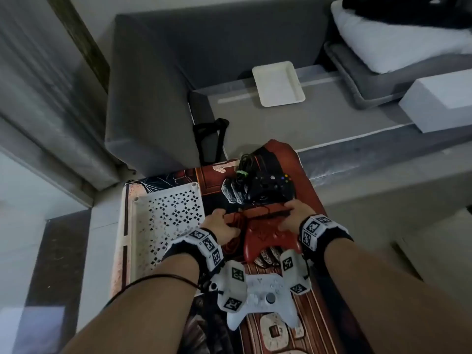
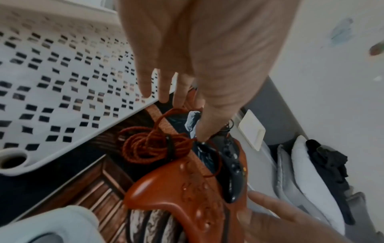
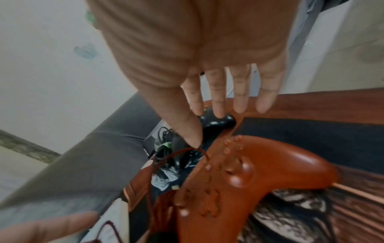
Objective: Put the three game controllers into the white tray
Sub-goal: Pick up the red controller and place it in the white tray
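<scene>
Directly beneath both spread, empty hands: red controller (image 1: 270, 236), long axis crosswise, right hand (image 1: 293, 218) over its right side, left hand (image 1: 224, 226) over coiled red cable (image 1: 233, 229); white tray (image 1: 166, 223) immediately left.

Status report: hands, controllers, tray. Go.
Left hand open over coiled red cable; right hand open over red game controller. Perforated white plastic tray holds none. Black controller, white controller untouched on mat.
</scene>
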`<state>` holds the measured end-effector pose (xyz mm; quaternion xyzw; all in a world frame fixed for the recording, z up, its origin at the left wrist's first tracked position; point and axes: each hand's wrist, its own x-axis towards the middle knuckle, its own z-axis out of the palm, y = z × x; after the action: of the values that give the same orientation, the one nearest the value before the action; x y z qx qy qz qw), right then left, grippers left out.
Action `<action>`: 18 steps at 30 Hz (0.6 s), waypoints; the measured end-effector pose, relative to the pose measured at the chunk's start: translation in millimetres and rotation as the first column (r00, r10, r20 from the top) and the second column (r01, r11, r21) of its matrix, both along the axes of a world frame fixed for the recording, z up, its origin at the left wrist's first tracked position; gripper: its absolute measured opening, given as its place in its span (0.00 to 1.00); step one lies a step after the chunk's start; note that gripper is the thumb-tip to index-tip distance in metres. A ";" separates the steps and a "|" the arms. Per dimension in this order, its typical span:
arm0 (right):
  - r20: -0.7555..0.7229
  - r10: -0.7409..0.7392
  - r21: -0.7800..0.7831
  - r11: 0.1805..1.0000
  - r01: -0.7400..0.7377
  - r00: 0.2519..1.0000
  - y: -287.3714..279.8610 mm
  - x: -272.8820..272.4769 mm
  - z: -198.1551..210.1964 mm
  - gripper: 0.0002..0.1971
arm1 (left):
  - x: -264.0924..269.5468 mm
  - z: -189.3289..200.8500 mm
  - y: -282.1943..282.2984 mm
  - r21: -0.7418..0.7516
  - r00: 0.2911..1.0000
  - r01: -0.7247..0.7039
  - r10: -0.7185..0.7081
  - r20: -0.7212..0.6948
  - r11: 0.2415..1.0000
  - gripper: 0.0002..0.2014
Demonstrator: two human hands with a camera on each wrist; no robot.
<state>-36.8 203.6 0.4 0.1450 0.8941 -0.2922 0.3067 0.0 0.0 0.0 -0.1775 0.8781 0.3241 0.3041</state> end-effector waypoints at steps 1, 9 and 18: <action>0.022 0.012 0.028 1.000 -0.013 1.000 0.8 1.4 -9.4 0.38 | 1.1 -13.2 1.0 0.015 1.000 0.014 -0.014 -0.003 1.000 0.36; 0.063 0.117 0.216 0.968 -0.128 0.991 5.4 2.6 -74.7 0.49 | 3.7 -70.6 13.4 -0.063 0.999 0.053 -0.054 -0.002 0.997 0.44; -0.199 0.120 0.154 0.984 -0.089 0.973 10.7 39.9 -40.3 0.28 | 30.5 -58.7 13.8 -0.037 0.943 0.002 -0.014 -0.332 0.999 0.23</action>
<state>3.1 214.2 -39.9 0.0881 0.9465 -0.2237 0.2152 30.5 13.8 -58.7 -0.1220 0.9232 0.3322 0.1496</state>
